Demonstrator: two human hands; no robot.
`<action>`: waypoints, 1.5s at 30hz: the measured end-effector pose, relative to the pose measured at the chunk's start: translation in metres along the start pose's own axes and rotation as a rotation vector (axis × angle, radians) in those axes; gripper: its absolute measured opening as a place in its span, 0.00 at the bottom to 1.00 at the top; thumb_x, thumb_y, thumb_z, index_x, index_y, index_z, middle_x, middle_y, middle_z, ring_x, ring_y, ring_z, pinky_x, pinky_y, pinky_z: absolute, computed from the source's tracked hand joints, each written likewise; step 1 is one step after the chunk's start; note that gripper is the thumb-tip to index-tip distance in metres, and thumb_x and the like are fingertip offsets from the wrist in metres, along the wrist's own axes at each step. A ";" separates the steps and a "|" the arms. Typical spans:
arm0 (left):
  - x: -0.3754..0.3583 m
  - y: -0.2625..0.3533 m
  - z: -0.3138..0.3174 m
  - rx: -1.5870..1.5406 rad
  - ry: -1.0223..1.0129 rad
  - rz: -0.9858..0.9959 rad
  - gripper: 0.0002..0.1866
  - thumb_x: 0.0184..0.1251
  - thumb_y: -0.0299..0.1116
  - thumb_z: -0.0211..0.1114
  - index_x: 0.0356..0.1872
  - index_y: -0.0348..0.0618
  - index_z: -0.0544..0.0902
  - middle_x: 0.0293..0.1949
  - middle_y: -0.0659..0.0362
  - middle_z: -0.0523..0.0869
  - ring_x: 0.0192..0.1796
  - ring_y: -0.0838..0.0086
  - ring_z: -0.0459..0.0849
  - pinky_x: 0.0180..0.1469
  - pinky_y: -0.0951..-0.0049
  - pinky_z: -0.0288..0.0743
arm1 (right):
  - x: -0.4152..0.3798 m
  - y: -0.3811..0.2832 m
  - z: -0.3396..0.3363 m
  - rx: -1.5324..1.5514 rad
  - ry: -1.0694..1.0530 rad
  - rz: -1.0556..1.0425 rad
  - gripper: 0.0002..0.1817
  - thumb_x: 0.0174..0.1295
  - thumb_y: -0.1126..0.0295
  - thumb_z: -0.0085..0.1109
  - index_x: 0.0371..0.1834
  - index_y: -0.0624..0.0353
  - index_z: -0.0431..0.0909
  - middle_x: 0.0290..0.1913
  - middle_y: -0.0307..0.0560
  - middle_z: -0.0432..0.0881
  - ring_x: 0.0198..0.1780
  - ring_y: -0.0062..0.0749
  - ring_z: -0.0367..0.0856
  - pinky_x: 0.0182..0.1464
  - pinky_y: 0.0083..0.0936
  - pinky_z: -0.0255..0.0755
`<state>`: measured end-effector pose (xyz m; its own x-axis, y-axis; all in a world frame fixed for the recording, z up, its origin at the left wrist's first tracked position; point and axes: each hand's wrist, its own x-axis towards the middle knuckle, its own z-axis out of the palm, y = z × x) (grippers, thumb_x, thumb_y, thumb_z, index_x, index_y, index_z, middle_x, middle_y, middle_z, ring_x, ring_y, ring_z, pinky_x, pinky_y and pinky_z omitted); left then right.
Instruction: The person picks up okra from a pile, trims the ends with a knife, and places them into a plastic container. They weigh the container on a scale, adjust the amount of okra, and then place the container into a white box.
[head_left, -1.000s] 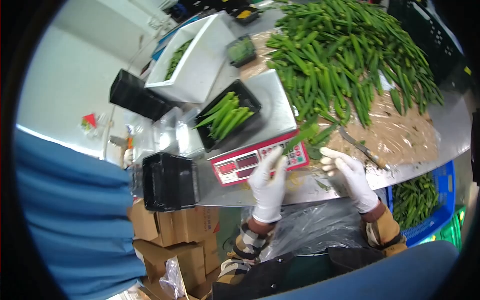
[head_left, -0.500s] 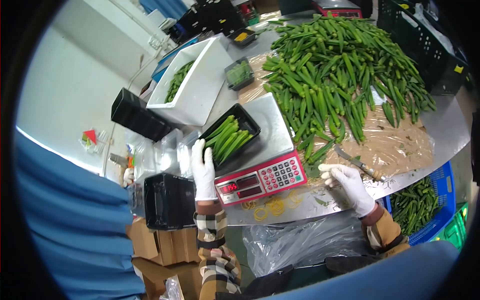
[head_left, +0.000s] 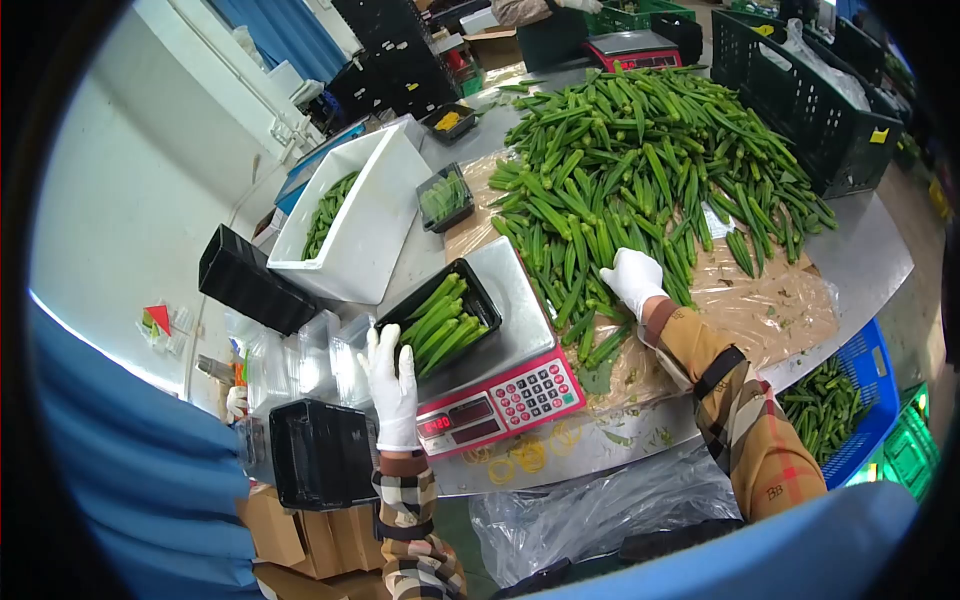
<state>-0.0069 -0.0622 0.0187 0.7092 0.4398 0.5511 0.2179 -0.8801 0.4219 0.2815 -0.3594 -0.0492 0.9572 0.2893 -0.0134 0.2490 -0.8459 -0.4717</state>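
Note:
My left hand (head_left: 392, 388), in a white glove, rests at the left end of a black tray (head_left: 484, 296) of okra (head_left: 440, 325), its fingers apart. That tray sits on the metal plate of a red and silver scale (head_left: 505, 400) with lit red digits. My right hand (head_left: 634, 280), also gloved in white, is at the near edge of the big okra pile (head_left: 640, 150), its fingers curled down out of sight. What it holds, if anything, is hidden.
A white foam box (head_left: 345, 245) holds okra at the left. Stacked black trays (head_left: 318, 455) and clear lids (head_left: 300, 370) stand beside the scale. Rubber bands (head_left: 525, 457) lie in front. A blue basket (head_left: 868, 400) is at the right, a black crate (head_left: 850, 150) behind; a co-worker's sleeve shows at the top.
My right hand has moved forward and left from the table's front edge to the okra pile, and its fingers have curled. My left hand stays by the tray. The view has shifted.

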 end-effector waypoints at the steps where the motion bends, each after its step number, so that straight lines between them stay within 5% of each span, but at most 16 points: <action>1: -0.001 0.010 -0.002 0.005 0.042 0.005 0.18 0.74 0.35 0.60 0.62 0.43 0.81 0.66 0.50 0.78 0.73 0.53 0.68 0.79 0.47 0.41 | 0.002 0.003 0.002 0.041 0.021 0.005 0.21 0.59 0.52 0.68 0.40 0.62 0.83 0.39 0.57 0.87 0.41 0.51 0.87 0.47 0.39 0.79; 6: -0.021 0.072 -0.006 -0.076 0.355 0.075 0.19 0.64 0.19 0.63 0.57 0.37 0.81 0.57 0.50 0.84 0.66 0.53 0.76 0.69 0.57 0.68 | -0.019 0.026 -0.011 0.928 -0.228 0.019 0.12 0.63 0.62 0.66 0.39 0.61 0.83 0.28 0.40 0.84 0.25 0.24 0.79 0.31 0.22 0.72; 9: -0.045 0.126 0.007 -0.443 0.165 0.020 0.16 0.65 0.17 0.62 0.53 0.37 0.84 0.52 0.51 0.86 0.60 0.61 0.82 0.65 0.64 0.73 | -0.066 0.013 -0.034 1.272 -0.448 -0.012 0.06 0.68 0.68 0.61 0.38 0.59 0.83 0.24 0.32 0.80 0.22 0.13 0.72 0.25 0.13 0.63; 15: -0.080 0.181 0.068 -1.590 -0.338 -0.700 0.24 0.76 0.30 0.61 0.69 0.37 0.68 0.66 0.51 0.77 0.67 0.65 0.76 0.70 0.65 0.69 | -0.123 -0.018 -0.072 0.886 -1.108 -0.393 0.11 0.68 0.64 0.62 0.44 0.60 0.85 0.27 0.35 0.83 0.27 0.15 0.78 0.30 0.16 0.72; 16: -0.085 0.182 0.076 -1.632 -0.355 -0.750 0.19 0.77 0.34 0.59 0.64 0.39 0.73 0.65 0.46 0.77 0.65 0.59 0.79 0.65 0.59 0.75 | -0.119 -0.022 -0.075 0.740 -1.176 -0.399 0.11 0.66 0.65 0.64 0.44 0.61 0.86 0.28 0.36 0.84 0.27 0.17 0.79 0.31 0.18 0.74; 19: -0.096 0.178 0.071 -1.606 -0.404 -0.959 0.14 0.77 0.34 0.60 0.57 0.41 0.76 0.63 0.44 0.78 0.63 0.58 0.80 0.59 0.60 0.79 | -0.070 -0.015 -0.067 0.790 -0.987 -0.323 0.11 0.63 0.65 0.67 0.42 0.60 0.86 0.28 0.38 0.85 0.27 0.17 0.80 0.32 0.17 0.75; 21: -0.110 0.174 0.069 -1.563 -0.376 -0.979 0.10 0.77 0.33 0.59 0.51 0.40 0.78 0.56 0.47 0.83 0.54 0.62 0.85 0.52 0.63 0.81 | -0.032 -0.025 -0.061 0.631 -0.543 -0.044 0.11 0.61 0.64 0.67 0.41 0.60 0.85 0.33 0.45 0.88 0.33 0.29 0.85 0.38 0.25 0.79; 23: -0.122 0.174 0.069 -1.505 -0.378 -0.969 0.09 0.78 0.31 0.58 0.51 0.39 0.79 0.53 0.49 0.86 0.49 0.65 0.87 0.48 0.68 0.82 | 0.012 -0.017 -0.020 0.328 0.061 -0.155 0.12 0.60 0.64 0.65 0.43 0.58 0.84 0.39 0.51 0.88 0.42 0.44 0.87 0.47 0.34 0.79; 26: -0.125 0.182 0.064 -1.458 -0.374 -0.993 0.09 0.77 0.29 0.59 0.52 0.38 0.79 0.50 0.50 0.87 0.46 0.67 0.88 0.46 0.70 0.81 | 0.036 -0.024 -0.002 0.153 0.123 -0.089 0.15 0.59 0.65 0.65 0.47 0.59 0.82 0.43 0.54 0.87 0.48 0.54 0.84 0.54 0.40 0.76; 29: -0.131 0.175 0.062 -1.499 -0.393 -0.992 0.15 0.75 0.27 0.60 0.59 0.39 0.76 0.52 0.49 0.85 0.49 0.65 0.87 0.48 0.67 0.81 | 0.050 -0.012 0.004 0.431 0.107 -0.095 0.19 0.58 0.66 0.66 0.51 0.61 0.80 0.42 0.53 0.87 0.43 0.46 0.87 0.50 0.34 0.78; 31: -0.128 0.173 0.055 -1.582 -0.399 -0.978 0.19 0.75 0.27 0.60 0.64 0.39 0.73 0.56 0.48 0.84 0.53 0.64 0.86 0.52 0.65 0.80 | 0.049 0.002 -0.006 1.043 -0.060 -0.092 0.21 0.64 0.69 0.62 0.59 0.61 0.76 0.42 0.47 0.87 0.29 0.23 0.81 0.35 0.19 0.75; 36: -0.126 0.170 0.053 -1.716 -0.437 -1.003 0.25 0.73 0.28 0.60 0.69 0.39 0.67 0.62 0.44 0.78 0.61 0.56 0.81 0.62 0.52 0.77 | -0.015 0.017 -0.069 1.646 -0.493 -0.175 0.25 0.67 0.74 0.53 0.69 0.59 0.69 0.52 0.49 0.84 0.34 0.17 0.78 0.40 0.15 0.73; 41: -0.113 0.177 0.056 -1.776 -0.430 -0.947 0.25 0.74 0.29 0.60 0.69 0.38 0.66 0.65 0.42 0.75 0.64 0.52 0.78 0.67 0.49 0.73 | -0.069 0.016 -0.083 1.688 -0.640 -0.220 0.24 0.65 0.75 0.55 0.66 0.64 0.72 0.51 0.48 0.84 0.39 0.19 0.79 0.41 0.16 0.74; 45: -0.103 0.185 0.059 -1.617 -0.410 -0.849 0.26 0.76 0.29 0.58 0.72 0.39 0.64 0.68 0.47 0.72 0.67 0.59 0.76 0.70 0.55 0.71 | -0.131 -0.011 -0.072 1.174 -0.785 -0.260 0.20 0.66 0.79 0.56 0.62 0.57 0.79 0.51 0.42 0.82 0.45 0.18 0.79 0.44 0.16 0.73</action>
<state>-0.0001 -0.2809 -0.0021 0.9157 0.3323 -0.2259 -0.0370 0.6296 0.7760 0.1644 -0.4202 0.0216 0.4800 0.8706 -0.1076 -0.2331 0.0083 -0.9724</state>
